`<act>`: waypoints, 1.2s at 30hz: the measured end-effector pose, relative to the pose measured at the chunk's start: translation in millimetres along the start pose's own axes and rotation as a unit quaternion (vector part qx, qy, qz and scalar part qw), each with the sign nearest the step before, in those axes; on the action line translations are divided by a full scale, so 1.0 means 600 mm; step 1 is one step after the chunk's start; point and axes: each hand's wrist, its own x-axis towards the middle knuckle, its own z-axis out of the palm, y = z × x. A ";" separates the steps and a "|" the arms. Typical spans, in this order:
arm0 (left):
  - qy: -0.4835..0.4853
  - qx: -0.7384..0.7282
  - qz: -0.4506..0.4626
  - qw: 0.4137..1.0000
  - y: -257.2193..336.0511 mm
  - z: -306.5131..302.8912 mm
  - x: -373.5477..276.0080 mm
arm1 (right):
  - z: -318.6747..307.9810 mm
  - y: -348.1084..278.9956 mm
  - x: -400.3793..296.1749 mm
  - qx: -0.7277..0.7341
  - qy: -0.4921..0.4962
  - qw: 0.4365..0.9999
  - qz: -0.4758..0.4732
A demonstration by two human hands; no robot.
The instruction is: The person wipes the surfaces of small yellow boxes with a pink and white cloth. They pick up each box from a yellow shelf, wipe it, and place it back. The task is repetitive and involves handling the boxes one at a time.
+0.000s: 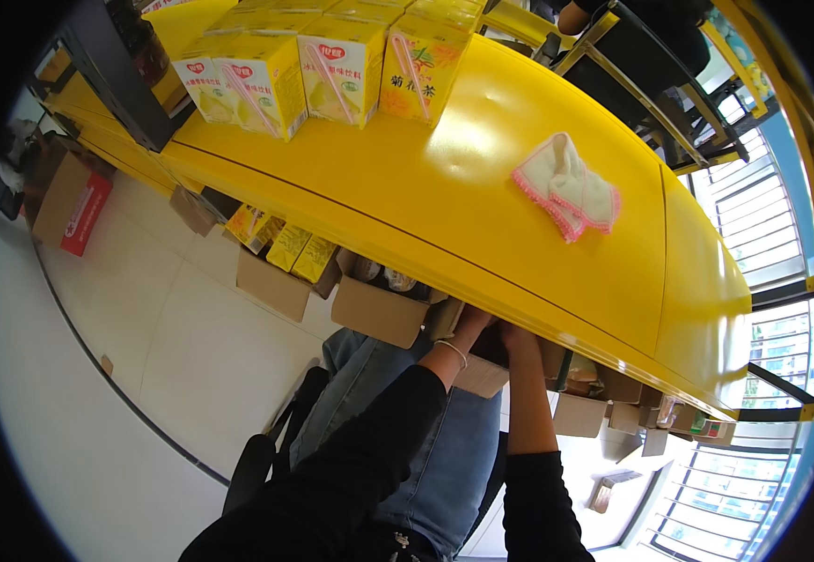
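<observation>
Both forearms reach under the front edge of a yellow metal shelf. My left hand, with a pale band at the wrist, goes in over an open cardboard box. Close beside it, my right hand also passes beneath the shelf edge. The fingers of both hands are hidden, so what they hold or touch cannot be seen. A white cloth with pink trim lies crumpled on the shelf top. Several yellow drink cartons with straws on their fronts stand in rows at the far left.
Under the shelf, an open box holds yellow cartons; another holds wrapped items. More cardboard boxes line up to the right. A dark upright post rises at left. Beyond the shelf is a chair with a person partly visible.
</observation>
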 end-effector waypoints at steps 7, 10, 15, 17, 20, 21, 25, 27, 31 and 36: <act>-0.079 -0.033 -0.049 0.995 -0.006 0.011 0.012 | 0.024 -0.014 -0.041 0.016 0.001 0.995 0.098; -0.114 0.005 -0.037 0.993 0.002 0.002 0.017 | 0.041 -0.027 -0.075 0.082 -0.003 0.989 0.120; -0.146 0.135 0.013 0.980 0.134 -0.069 -0.031 | 0.063 -0.066 -0.158 0.255 -0.024 0.964 0.072; -0.173 0.180 0.012 0.968 0.188 -0.110 -0.062 | 0.088 -0.095 -0.214 0.263 -0.041 0.961 0.074; -0.097 0.209 0.188 0.955 0.226 -0.150 -0.127 | 0.087 -0.104 -0.296 0.283 -0.087 0.948 0.116; -0.082 0.236 0.224 0.942 0.241 -0.164 -0.144 | 0.086 -0.108 -0.325 0.290 -0.107 0.941 0.134; -0.149 0.282 0.241 0.916 0.297 -0.222 -0.193 | 0.120 -0.105 -0.419 0.349 -0.066 0.923 0.150; -0.185 0.285 0.232 0.911 0.312 -0.245 -0.209 | 0.167 -0.125 -0.470 0.338 -0.011 0.934 0.111; -0.154 0.251 0.260 0.920 0.370 -0.290 -0.227 | 0.230 -0.167 -0.520 0.188 -0.028 0.981 -0.033; -0.063 0.232 0.309 0.920 0.444 -0.327 -0.216 | 0.281 -0.216 -0.513 0.066 -0.070 0.976 -0.197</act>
